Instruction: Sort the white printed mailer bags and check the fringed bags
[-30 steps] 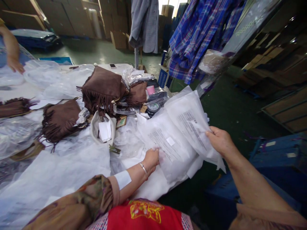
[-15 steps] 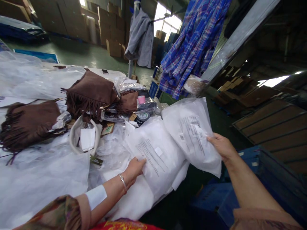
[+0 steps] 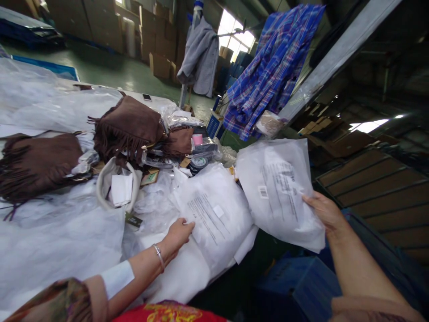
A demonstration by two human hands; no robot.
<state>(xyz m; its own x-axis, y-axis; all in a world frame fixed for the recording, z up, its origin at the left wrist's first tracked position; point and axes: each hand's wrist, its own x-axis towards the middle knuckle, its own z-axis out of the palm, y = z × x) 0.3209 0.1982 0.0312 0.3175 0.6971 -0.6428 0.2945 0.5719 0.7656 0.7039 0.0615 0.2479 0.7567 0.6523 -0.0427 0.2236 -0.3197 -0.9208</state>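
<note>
My right hand pinches the right edge of a frosted plastic bag printed with black text and a barcode label. The bag looks filled with something pale and hangs beyond the table's right edge. At the lower middle, my left hand has its thumb and fingers closed on the left edge of a second printed plastic bag. That one lies on the table with a small white sticker on it. A light grey bag with white paper inside sits to the left of it.
Brown fringed bags lie on the table's left and middle. A roll of tape and a pink roll are behind the plastic bags. Blue bins stand low at the right. A plaid shirt hangs from a metal post.
My right hand has moved to the right with its plastic bag, away from the bag on the table. My left hand has shifted slightly left.
</note>
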